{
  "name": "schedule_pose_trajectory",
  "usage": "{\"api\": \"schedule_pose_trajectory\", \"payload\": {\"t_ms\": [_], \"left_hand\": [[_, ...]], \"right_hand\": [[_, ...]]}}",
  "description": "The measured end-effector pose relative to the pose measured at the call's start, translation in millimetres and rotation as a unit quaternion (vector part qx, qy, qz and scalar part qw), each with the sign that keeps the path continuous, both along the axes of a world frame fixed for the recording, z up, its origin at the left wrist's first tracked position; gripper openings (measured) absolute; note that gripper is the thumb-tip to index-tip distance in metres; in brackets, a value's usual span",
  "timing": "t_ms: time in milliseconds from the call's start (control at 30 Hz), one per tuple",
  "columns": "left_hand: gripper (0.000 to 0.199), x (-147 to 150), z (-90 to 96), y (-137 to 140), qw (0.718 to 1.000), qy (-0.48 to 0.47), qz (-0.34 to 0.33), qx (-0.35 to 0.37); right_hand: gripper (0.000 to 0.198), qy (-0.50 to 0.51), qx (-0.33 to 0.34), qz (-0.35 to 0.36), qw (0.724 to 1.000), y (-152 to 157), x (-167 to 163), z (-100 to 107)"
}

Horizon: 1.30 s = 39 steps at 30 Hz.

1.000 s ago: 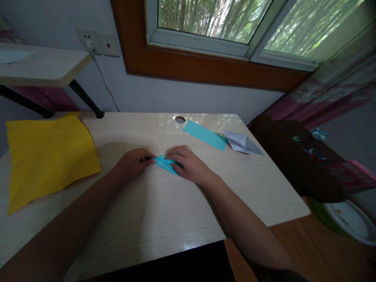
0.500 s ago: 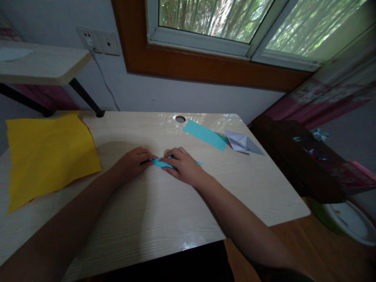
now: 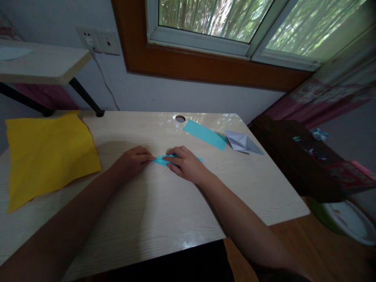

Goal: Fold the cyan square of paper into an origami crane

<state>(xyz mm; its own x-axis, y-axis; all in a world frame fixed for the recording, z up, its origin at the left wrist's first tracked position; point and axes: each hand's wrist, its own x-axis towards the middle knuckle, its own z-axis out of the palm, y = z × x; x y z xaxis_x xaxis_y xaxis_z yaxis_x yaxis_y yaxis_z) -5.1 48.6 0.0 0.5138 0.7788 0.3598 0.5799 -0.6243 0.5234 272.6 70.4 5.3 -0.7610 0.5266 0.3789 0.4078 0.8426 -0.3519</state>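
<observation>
A narrow folded piece of light-blue paper point(image 3: 161, 160) lies on the table in the middle of the head view. At its left tip, the fingertips of my left hand point(image 3: 135, 159) are pinched together on the paper. My right hand point(image 3: 188, 165) rests over the paper's middle, fingers apart and laid on top of it. The palm and fingers hide much of the paper, and a thin right tip shows beyond the knuckles.
A flat blue paper strip point(image 3: 205, 135) lies behind my right hand, beside a folded white paper piece point(image 3: 241, 141). On the left is a large yellow sheet point(image 3: 51, 154). A raised shelf point(image 3: 44, 64) stands at the back left of the wooden table point(image 3: 173, 219).
My right hand has shifted slightly right along the folded paper, its fingers more spread, and more of the paper's left part shows. The left hand has barely moved.
</observation>
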Motion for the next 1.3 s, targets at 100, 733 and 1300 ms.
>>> {"api": "schedule_pose_trajectory", "payload": {"t_ms": [100, 733, 1300], "left_hand": [[0.022, -1, -3.8, 1, 1.0, 0.004, 0.023, 0.013], [0.021, 1, -6.0, 1, 0.998, 0.043, 0.019, 0.045], [0.032, 19, -0.4, -10, 0.976, 0.139, -0.063, 0.157]], "right_hand": [[0.03, 0.003, 0.0, -0.004, 1.0, 1, 2, -1], [0.037, 0.05, -0.033, -0.021, 0.998, 6, 4, -10], [0.038, 0.064, -0.064, -0.012, 0.996, 9, 1, -15]]}}
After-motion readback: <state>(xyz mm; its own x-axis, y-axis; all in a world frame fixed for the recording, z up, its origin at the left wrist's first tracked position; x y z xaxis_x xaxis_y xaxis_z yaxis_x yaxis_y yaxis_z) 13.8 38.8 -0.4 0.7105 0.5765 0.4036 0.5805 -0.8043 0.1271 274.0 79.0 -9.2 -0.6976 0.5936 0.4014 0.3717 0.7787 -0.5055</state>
